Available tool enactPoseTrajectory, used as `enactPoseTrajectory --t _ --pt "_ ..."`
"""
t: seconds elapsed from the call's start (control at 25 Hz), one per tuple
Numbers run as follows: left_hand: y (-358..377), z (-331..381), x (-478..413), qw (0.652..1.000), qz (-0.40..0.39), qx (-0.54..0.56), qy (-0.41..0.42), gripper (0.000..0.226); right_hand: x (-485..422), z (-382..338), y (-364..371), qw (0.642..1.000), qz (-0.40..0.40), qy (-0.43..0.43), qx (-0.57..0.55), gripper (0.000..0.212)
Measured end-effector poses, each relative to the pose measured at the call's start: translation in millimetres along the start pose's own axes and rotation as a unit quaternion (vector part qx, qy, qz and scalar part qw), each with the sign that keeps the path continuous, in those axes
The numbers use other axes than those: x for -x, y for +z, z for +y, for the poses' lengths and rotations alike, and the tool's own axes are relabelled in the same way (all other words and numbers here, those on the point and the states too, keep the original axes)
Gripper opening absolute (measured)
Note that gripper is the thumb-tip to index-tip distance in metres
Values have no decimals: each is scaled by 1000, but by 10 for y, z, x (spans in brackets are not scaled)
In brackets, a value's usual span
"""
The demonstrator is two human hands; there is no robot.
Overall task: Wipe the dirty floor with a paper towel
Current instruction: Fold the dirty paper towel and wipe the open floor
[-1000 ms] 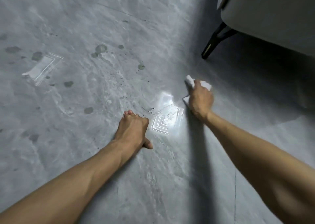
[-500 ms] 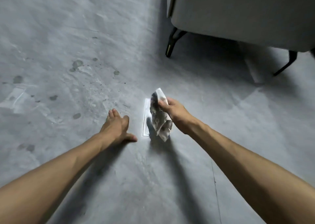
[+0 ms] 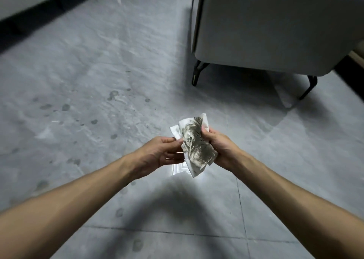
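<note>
Both bare forearms reached forward from the bottom corners and met near the middle of the view, held up clear of the pale grey marbled tile floor (image 3: 94,67). The left hand (image 3: 157,153) lay palm inward, its thumb and fingertips pinching the near left edge of the crumpled white paper towel (image 3: 194,147). The right hand (image 3: 221,147) had its fingers curled round the towel's right side, clenched on it with the thumb on top. The towel hung between the two hands in the air, not touching the floor, and its facing side was smeared with grey-brown dirt (only the borders were white).

There were two hands and one towel. One light grey upholstered piece of furniture (image 3: 275,32) stood at the upper right, with two of its thin black metal legs (image 3: 197,75) visible. Dark round spots (image 3: 66,107) were scattered over the floor to the left, too many and too faint to count exactly. One bright reflection of light (image 3: 177,168) lay on the tile just below the hands.
</note>
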State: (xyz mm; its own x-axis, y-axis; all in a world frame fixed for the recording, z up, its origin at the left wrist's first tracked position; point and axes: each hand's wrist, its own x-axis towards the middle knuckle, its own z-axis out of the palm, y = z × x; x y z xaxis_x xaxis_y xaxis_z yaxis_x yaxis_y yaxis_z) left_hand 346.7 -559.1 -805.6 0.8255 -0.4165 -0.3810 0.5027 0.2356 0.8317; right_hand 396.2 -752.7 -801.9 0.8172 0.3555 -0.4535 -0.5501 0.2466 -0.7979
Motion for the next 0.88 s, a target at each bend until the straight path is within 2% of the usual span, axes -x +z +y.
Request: enactPoseTrajectory --t 0.2,0.36,0.52,0.68,0.88 --pt "31 76 222 994 90 -52 16 30 54 -8 -10 996 -30 16 81 29" --pt "-21 122 346 989 110 -100 2 22 121 -92 -151 981 -76 45 172 36" --pt "-65 111 361 988 114 -104 4 16 194 -167 -231 975 -130 63 171 24" --pt "-85 35 380 995 69 -61 -26 32 207 -116 -224 982 -87 42 160 31" --pt "-54 -9 316 994 93 -51 -10 48 203 -47 -182 981 -88 20 171 25"
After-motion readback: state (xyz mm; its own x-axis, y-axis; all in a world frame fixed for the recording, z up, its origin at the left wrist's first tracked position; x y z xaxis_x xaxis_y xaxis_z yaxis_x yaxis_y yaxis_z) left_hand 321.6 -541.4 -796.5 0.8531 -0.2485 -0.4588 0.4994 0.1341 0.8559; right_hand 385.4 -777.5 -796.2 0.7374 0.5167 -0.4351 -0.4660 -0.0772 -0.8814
